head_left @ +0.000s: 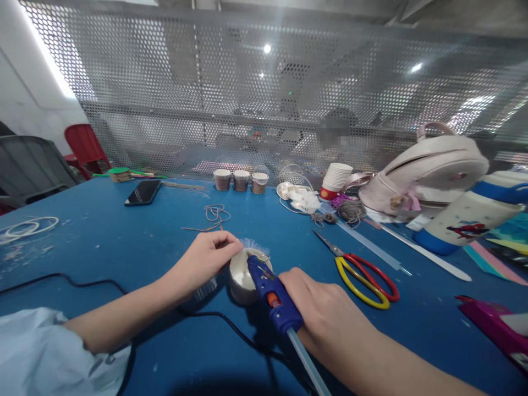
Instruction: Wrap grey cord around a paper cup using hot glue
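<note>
A small paper cup [243, 280], white inside and darker outside, is low in the middle of the view. Sheer frilly netting [256, 246] stands up along its far rim. My left hand [212, 256] is closed in a pinch at the cup's left rim; the fingertips are partly hidden. In my right hand [313, 302] is a blue hot glue gun [274, 294], its nozzle over the cup's opening. A long clear glue stick [305, 360] sticks out of the gun's back end. Scissors [363, 275] with red and yellow handles lie to the right.
Several small lidded cups [241, 180] line the back, near stacked paper cups [335, 179] and grey yarn [350, 212]. A phone [143, 192] lies at left. A backpack [429, 170], tumbler [470, 217] and magenta tool [495, 330] are at right. A black cord [231, 319] crosses the blue table.
</note>
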`<state>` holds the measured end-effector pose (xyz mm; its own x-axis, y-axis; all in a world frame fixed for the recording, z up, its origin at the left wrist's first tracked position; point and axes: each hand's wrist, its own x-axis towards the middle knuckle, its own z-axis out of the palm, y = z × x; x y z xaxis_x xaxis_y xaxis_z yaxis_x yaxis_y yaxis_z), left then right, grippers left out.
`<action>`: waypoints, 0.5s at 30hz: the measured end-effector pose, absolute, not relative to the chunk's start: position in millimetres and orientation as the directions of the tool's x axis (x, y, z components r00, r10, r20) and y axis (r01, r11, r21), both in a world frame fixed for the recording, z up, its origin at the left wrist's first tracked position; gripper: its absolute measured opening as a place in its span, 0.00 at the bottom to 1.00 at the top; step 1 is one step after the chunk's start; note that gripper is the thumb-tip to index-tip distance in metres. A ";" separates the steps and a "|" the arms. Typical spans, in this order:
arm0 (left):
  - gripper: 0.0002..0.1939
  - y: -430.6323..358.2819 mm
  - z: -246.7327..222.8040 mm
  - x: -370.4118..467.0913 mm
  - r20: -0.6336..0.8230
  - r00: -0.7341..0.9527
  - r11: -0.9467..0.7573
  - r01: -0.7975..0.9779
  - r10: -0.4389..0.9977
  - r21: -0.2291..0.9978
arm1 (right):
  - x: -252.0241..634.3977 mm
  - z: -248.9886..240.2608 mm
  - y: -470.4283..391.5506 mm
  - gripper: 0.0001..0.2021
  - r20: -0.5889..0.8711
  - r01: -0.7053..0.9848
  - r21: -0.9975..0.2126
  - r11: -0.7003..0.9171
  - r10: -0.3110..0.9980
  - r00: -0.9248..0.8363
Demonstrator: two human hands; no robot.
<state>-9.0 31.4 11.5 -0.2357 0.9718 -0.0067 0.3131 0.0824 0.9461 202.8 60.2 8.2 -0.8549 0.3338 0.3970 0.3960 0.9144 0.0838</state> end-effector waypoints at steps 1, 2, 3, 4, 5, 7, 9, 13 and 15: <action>0.11 31.1 11.9 -8.7 -0.004 -0.237 0.080 0.311 0.971 0.947 | 202.6 7.9 59.7 0.10 0.414 0.397 0.092 0.913 0.328 -0.849; 0.11 30.8 12.3 -8.4 0.000 -0.239 0.077 0.310 0.971 0.948 | 202.4 7.7 59.2 0.11 0.431 0.402 0.101 0.910 0.324 -0.842; 0.11 30.6 12.6 -8.1 0.002 -0.241 0.075 0.309 0.970 0.948 | 202.2 7.4 58.6 0.11 0.446 0.410 0.113 0.905 0.322 -0.835; 0.10 30.4 13.0 -7.8 0.003 -0.244 0.075 0.309 0.970 0.948 | 202.1 7.1 58.0 0.11 0.456 0.417 0.126 0.900 0.321 -0.830; 0.10 30.2 13.3 -7.7 0.001 -0.246 0.077 0.307 0.969 0.948 | 202.1 6.8 57.6 0.12 0.463 0.423 0.142 0.895 0.318 -0.827; 0.10 30.2 13.5 -7.6 -0.008 -0.249 0.085 0.303 0.968 0.949 | 202.4 6.2 56.9 0.12 0.462 0.429 0.168 0.888 0.313 -0.830; 0.10 30.5 13.1 -7.8 -0.017 -0.247 0.092 0.296 0.969 0.951 | 202.8 5.8 56.8 0.12 0.456 0.430 0.183 0.884 0.312 -0.834; 0.11 31.4 11.3 -8.6 -0.025 -0.243 0.096 0.285 0.970 0.954 | 201.0 7.3 56.9 0.13 0.461 0.426 0.163 0.890 0.314 -0.830; 0.11 31.2 10.5 -8.8 -0.024 -0.239 0.091 0.275 0.971 0.957 | 199.0 8.8 56.3 0.15 0.475 0.411 0.153 0.898 0.298 -0.828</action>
